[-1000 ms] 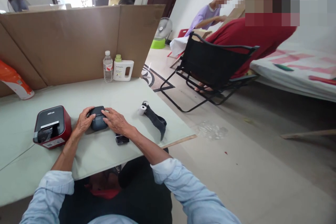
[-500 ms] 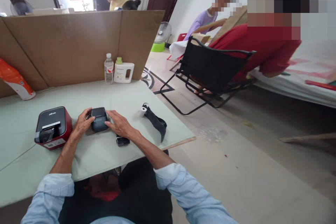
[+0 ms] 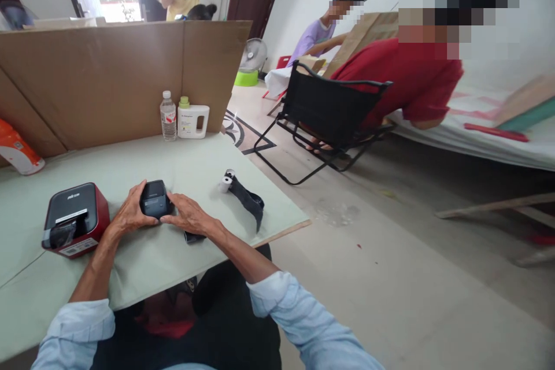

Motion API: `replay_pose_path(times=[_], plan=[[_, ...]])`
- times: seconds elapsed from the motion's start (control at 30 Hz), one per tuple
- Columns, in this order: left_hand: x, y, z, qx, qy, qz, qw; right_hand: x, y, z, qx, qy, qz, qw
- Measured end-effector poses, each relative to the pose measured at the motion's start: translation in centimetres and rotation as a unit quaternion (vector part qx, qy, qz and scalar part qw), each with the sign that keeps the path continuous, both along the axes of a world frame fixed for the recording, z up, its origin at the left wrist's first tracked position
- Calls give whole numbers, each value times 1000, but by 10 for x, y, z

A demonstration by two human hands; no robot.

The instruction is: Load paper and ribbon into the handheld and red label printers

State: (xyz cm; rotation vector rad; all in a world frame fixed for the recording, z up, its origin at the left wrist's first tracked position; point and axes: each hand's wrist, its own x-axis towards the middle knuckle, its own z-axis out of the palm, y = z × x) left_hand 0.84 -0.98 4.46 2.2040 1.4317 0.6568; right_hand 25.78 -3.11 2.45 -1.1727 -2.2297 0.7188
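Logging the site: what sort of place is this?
Likely an indoor room serving as a makeshift workspace: a cardboard partition along the table, and a black chair on the floor nearby.

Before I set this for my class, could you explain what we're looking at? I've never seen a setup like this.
There is no machine doing the handling: these are a person's two bare hands. The view comes from a camera worn on the head, looking forward and down. The left grip and right grip hold a small dark device between them; whether it is lifted is hard to tell. On the pale green table, a red-and-black box-shaped machine stands beside the left grip. Toward the other side lies a white roll with a dark strip. At the back stand a clear bottle and a white jug, before a cardboard panel.
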Motion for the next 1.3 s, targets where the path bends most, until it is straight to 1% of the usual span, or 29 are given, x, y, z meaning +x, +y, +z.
replay_pose_path(times=[0.07, 0.13, 0.27, 0.37, 0.43, 0.53, 0.6, 0.63, 0.7, 0.77, 0.8, 0.87, 0.93, 0.97, 1.03, 1.07, 1.13, 1.2, 1.3], plan=[[6, 5, 2, 15, 4, 7, 1000, 1, 4, 0, 4, 14, -13, 1000], [18, 14, 4, 21, 7, 14, 1000, 6, 12, 1, 18, 36, -37, 999], [56, 46, 8, 21, -6, 13, 1000, 27, 36, 5, 31, 66, -98, 993], [83, 69, 9, 14, -17, 8, 1000, 45, 55, 8, 18, 70, -113, 991], [95, 79, 10, -2, -11, 9, 1000, 53, 65, 8, 9, 69, -116, 991], [105, 86, 11, -31, 9, 12, 999, 59, 72, 4, -5, 64, -112, 992], [107, 85, 12, -35, 18, 15, 999, 59, 68, 1, 1, 61, -114, 992], [107, 83, 13, -32, 22, 16, 999, 59, 62, -1, 15, 61, -122, 991], [104, 76, 16, -19, 35, 16, 999, 60, 46, -4, 62, 63, -141, 986], [98, 64, 19, -5, 61, 32, 998, 63, 26, -6, 93, 60, -137, 984], [93, 55, 21, 4, 78, 43, 996, 65, 15, -7, 92, 53, -121, 987], [82, 33, 23, 24, 110, 59, 992, 70, -3, -9, 64, 33, -74, 995], [73, 6, 23, 34, 126, 33, 991, 73, -14, -10, 30, 12, -36, 999], [71, -8, 23, 29, 127, 13, 991, 73, -17, -10, 18, 2, -28, 999], [72, -38, 21, -2, 124, -20, 992, 71, -18, -9, 4, -16, -34, 999], [77, -51, 20, -18, 124, -33, 992, 70, -17, -8, 1, -23, -42, 999], [90, -73, 17, -25, 140, -53, 988, 65, -12, -4, -5, -32, -57, 998], [107, -87, 16, -13, 169, -54, 984, 59, -7, 0, -20, -29, -72, 997], [122, -93, 17, 4, 209, -46, 977, 54, -2, 4, -47, -20, -91, 995]])
